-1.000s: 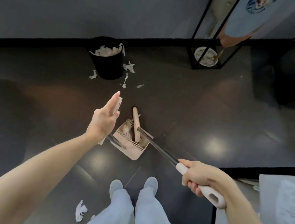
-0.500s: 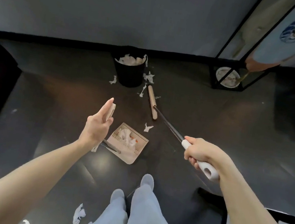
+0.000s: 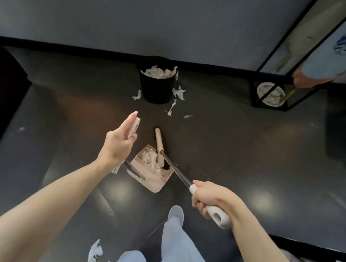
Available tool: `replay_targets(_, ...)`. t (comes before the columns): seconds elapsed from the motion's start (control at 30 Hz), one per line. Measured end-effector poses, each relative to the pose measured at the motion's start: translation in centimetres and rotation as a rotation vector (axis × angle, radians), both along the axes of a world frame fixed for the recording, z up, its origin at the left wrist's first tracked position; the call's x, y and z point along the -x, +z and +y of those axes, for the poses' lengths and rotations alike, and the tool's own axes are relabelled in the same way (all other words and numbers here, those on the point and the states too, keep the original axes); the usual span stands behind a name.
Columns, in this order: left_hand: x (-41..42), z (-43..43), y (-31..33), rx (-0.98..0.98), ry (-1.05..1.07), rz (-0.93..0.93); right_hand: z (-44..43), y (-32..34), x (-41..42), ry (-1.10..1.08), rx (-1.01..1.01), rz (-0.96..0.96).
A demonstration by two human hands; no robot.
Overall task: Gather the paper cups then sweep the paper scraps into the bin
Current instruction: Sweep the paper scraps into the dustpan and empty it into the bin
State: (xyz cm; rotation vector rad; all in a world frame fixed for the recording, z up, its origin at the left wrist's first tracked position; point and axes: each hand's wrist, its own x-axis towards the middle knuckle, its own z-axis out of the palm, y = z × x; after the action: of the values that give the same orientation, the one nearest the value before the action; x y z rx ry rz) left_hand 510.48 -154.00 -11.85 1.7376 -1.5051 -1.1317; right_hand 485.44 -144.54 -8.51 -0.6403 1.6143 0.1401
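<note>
- Torn white paper scraps (image 3: 178, 92) lie on the floor around the foot of the bin (image 3: 155, 90). Several are just right of it, one is just left of it, and two more lie a little nearer.
- The bin is black and stands far centre against the wall's dark skirting. It is heaped to the rim with crumpled paper.
- More scraps sit inside the dustpan (image 3: 152, 178), which rests on the floor in the middle, well apart from the bin.
- One crumpled scrap (image 3: 95, 252) lies near, just left of the person's legs.
- The broom (image 3: 159, 141) has its tan head at the dustpan's far right edge, with the bristle end over the pan. Its dark shaft slants near and right.
- The right hand (image 3: 207, 199) is wrapped in a full fist round the broom's white grip.
- The left hand (image 3: 119, 143) holds the top of the dustpan's upright handle. The index finger lies straight along it and the other fingers are curled round it.
- Light blue trousers (image 3: 181, 254) and one pale shoe (image 3: 176, 212) show near centre.
- The floor (image 3: 253, 153) is dark and glossy, and the wall (image 3: 117, 12) is grey.
- A black frame (image 3: 253, 93) stands far right with a round white dish (image 3: 270, 93) inside its base.
</note>
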Motion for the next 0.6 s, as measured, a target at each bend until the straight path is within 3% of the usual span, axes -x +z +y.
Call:
replay_targets(0.13,-2.9,4.6,0.7,0.035,0.005,0.017,4.4,2.6,-1.0,-0.311,0.033,-0.109)
replay_targets(0.6,-13.4,22.1,4.5,0.14,-0.041,-0.011,23.3,10.8,-6.0,-0.756,0.07,-0.318)
